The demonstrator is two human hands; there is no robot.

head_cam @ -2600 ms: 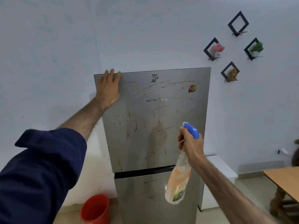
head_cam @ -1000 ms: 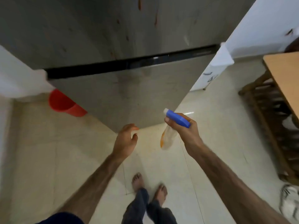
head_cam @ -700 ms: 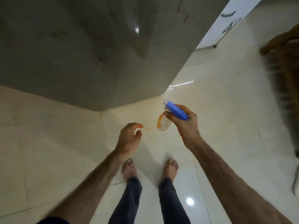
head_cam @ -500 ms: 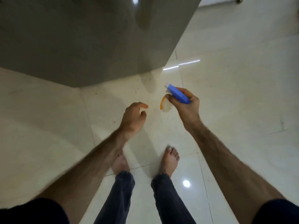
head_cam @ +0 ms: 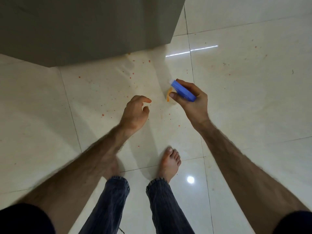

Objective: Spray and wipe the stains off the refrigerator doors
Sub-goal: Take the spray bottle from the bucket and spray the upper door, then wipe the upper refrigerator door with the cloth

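Looking down at the floor below the refrigerator, spray bottle in hand

The right hand (head_cam: 192, 100) is gripping the spray bottle (head_cam: 183, 91) right of centre, fingers curled round its blue head, long axis running lower right to upper left, nozzle aiming toward the refrigerator door (head_cam: 87, 26) filling the upper left. The left hand (head_cam: 135, 114) is hanging just beside it at centre, holding nothing, fingers loosely curled — it is slightly nearer the door's bottom edge. Compared with half a second ago, the door is showing less stain-free lower face, and red spots on the floor tiles (head_cam: 253, 98) are now coming into view — both hands sitting lower in the frame.
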